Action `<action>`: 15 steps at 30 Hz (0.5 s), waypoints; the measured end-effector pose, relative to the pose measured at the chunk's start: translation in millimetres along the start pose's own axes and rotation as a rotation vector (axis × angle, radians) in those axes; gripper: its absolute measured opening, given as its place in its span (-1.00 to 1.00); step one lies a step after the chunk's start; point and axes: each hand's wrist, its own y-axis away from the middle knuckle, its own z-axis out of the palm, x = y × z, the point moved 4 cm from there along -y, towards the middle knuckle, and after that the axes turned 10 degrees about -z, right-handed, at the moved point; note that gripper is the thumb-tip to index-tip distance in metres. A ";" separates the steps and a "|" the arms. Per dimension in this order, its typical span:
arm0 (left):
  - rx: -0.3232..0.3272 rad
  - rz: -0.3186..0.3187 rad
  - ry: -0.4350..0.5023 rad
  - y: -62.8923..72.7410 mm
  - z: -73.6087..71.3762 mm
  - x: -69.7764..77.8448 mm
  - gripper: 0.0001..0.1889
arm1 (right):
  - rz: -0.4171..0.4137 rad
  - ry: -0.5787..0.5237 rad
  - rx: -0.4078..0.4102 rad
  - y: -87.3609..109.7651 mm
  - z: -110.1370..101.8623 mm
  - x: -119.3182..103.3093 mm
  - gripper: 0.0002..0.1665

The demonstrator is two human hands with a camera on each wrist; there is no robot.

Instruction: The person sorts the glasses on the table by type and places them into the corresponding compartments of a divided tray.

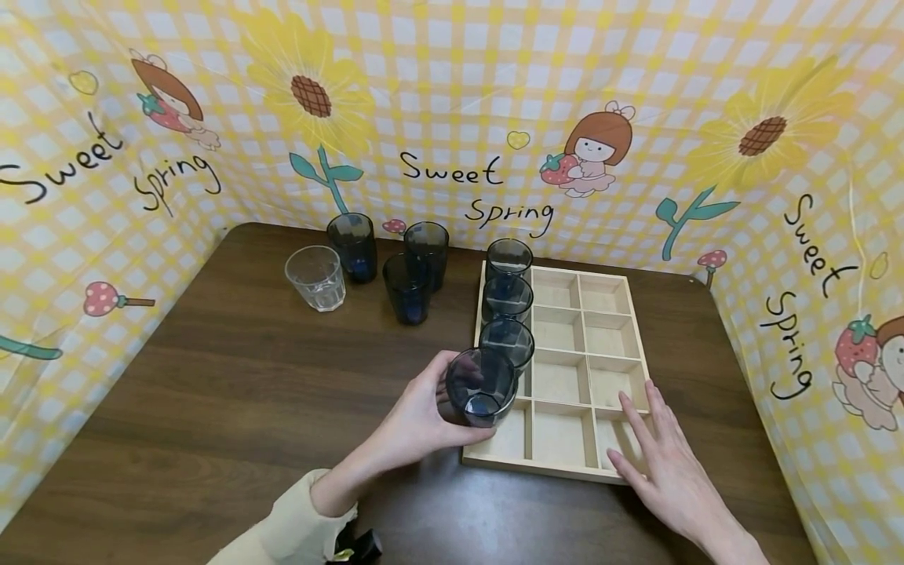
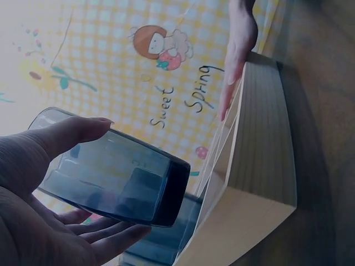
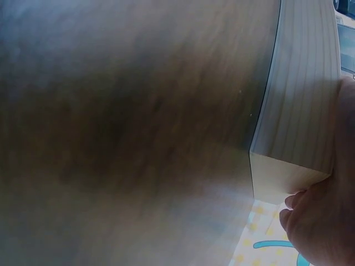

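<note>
My left hand (image 1: 406, 424) grips a dark blue drinking glass (image 1: 482, 384) by its side, thumb and fingers around it. The glass hangs over the near-left compartment of a divided wooden box (image 1: 544, 469); in the left wrist view this glass (image 2: 111, 172) is tilted, its thick base toward the box (image 2: 260, 138). Three more dark glasses stand in the left column behind it: a far one (image 1: 509, 253), a middle one (image 1: 507, 298) and a near one (image 1: 514, 339). My right hand (image 1: 671, 471) rests with spread fingers on the box's near-right edge, also visible in the right wrist view.
Left of the box stand a clear glass (image 1: 315, 278) and three dark glasses: one at the back (image 1: 353, 247), one beside it (image 1: 432, 247) and one in front (image 1: 407, 290). A black object (image 1: 366, 545) lies by my left sleeve. Checked cloth (image 1: 438, 110) walls the brown table.
</note>
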 end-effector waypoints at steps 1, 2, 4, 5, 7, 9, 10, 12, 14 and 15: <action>-0.008 0.010 0.003 -0.5 2.1 0.5 -0.19 | 0.000 0.000 0.000 -0.1 0.0 -0.2 0.02; -0.015 0.016 0.002 -1.0 4.2 0.9 -0.19 | -0.001 0.001 0.000 -0.1 0.0 -0.2 0.02; -0.027 0.024 -0.003 -2.4 8.5 1.3 -0.18 | -0.002 0.003 0.002 -0.2 -0.1 -0.3 0.02; -0.031 0.025 -0.007 -3.2 10.6 1.1 -0.18 | -0.002 0.003 0.002 -0.1 -0.1 -0.2 0.02; -0.039 0.030 -0.007 -5.2 14.7 0.5 -0.19 | -0.004 0.004 0.004 0.0 -0.2 0.0 0.02; -0.040 0.029 -0.014 -7.3 18.7 -1.2 -0.18 | -0.005 0.005 0.005 0.1 -0.2 0.2 0.02; -0.042 0.028 -0.017 -8.4 20.7 -2.5 -0.18 | -0.005 0.004 0.006 0.2 -0.2 0.2 0.02; -0.039 0.031 -0.033 -10.5 24.0 -5.3 -0.18 | -0.007 0.005 0.008 0.4 -0.1 0.1 0.02; -0.034 0.031 -0.056 -12.3 26.8 -8.2 -0.16 | -0.010 0.009 0.010 0.5 0.1 -0.2 0.02; -0.031 0.031 -0.068 -13.1 28.0 -9.4 -0.15 | -0.011 0.010 0.010 0.5 0.2 -0.2 0.02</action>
